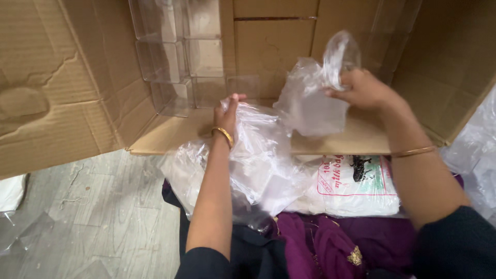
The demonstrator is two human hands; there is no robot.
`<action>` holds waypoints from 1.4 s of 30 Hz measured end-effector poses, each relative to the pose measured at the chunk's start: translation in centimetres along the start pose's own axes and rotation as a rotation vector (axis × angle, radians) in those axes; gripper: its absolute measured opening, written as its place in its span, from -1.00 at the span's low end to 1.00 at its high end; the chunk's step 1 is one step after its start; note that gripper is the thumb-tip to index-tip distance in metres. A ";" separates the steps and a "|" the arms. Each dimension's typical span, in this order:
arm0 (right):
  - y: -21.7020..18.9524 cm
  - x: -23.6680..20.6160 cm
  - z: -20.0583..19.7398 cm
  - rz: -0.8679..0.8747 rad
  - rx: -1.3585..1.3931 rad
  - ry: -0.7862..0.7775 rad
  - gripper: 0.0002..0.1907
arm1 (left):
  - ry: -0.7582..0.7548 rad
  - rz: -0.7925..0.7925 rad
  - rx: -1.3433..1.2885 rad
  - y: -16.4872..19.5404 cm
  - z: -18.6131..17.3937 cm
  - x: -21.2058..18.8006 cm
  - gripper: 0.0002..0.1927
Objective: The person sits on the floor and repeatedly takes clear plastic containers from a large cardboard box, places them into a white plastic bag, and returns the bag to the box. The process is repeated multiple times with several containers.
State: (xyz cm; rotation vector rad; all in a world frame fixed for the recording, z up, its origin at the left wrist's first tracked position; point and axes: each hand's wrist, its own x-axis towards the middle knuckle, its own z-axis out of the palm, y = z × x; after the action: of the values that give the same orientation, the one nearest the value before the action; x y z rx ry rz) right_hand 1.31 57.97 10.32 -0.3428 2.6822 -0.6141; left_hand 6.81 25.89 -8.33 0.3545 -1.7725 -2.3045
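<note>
— Right hand (364, 90), what does it grip?
— My fingers are clamped on one crumpled clear bag (315, 95), over the open cardboard box (62, 88).
— And the left hand (227, 111)?
— Fingers together, pinching a second clear bag (258, 155). Below lies one white sack (356, 188) with a red-bordered label. Clear boxes (178, 57) are stacked inside, at least six.

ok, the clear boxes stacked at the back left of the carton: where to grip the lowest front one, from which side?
Probably the clear box by its two side walls near the open front edge, coming from the carton mouth. It lies on the carton floor with others stacked above, so a top approach is blocked.
</note>
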 end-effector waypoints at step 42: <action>-5.8 6.8 14.1 -0.106 1.306 -0.119 -0.75 | -0.189 -0.341 -0.417 -0.8 -2.3 2.5 -0.67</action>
State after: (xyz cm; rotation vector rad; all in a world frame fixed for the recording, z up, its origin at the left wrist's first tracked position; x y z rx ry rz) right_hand 1.71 45.61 -0.85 -0.1188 1.6360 -2.0351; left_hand 5.15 23.25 -9.81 0.3983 -1.3287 -2.9541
